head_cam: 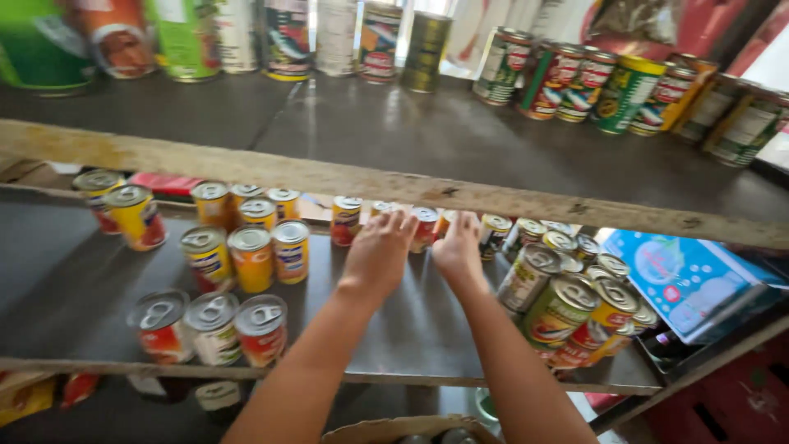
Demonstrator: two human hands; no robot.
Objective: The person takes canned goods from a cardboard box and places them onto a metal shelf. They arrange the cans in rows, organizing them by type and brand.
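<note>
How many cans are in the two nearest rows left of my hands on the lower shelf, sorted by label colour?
Yellow or orange cans: 3
Red cans: 2
Pale can: 1
Total: 6

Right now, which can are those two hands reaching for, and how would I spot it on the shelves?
Look at the dark middle shelf, under the worn wooden beam. At its back edge both hands meet: the left hand and the right hand. Between them stands a small can with a red label and silver top, the only one flanked by fingers; whether they touch it I cannot tell.
</note>
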